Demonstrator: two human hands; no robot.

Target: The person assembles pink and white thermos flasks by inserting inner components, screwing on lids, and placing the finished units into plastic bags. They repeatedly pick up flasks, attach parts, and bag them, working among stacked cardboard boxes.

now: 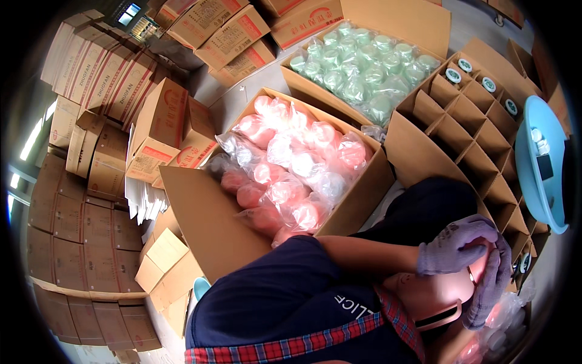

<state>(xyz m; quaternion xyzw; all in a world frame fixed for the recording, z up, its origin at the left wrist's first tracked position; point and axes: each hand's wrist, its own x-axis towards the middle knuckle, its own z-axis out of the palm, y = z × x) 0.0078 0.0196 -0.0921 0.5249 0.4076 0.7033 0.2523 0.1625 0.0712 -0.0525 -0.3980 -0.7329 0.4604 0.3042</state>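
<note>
A glossy pink jug [427, 295] with a loop handle lies tilted across my lap, against my dark blue apron with its plaid trim. Curled over the jug's far end is my left hand [451, 247], in a purple-grey knitted glove. My right hand [494, 288], gloved alike, wraps around the same end from the other side. Between the gloves show a silver ring and a piece of pink surface; the fingers cover most of that end. Whether that piece is a separate lid, I cannot tell. Both hands are closed.
An open carton [357, 209] of pink plastic-wrapped items stands ahead, with a carton [303, 79] of green wrapped items behind it. At right are a divided carton [464, 115] holding several round-topped items and a blue basin [533, 182]. Stacked cartons [85, 230] line the left.
</note>
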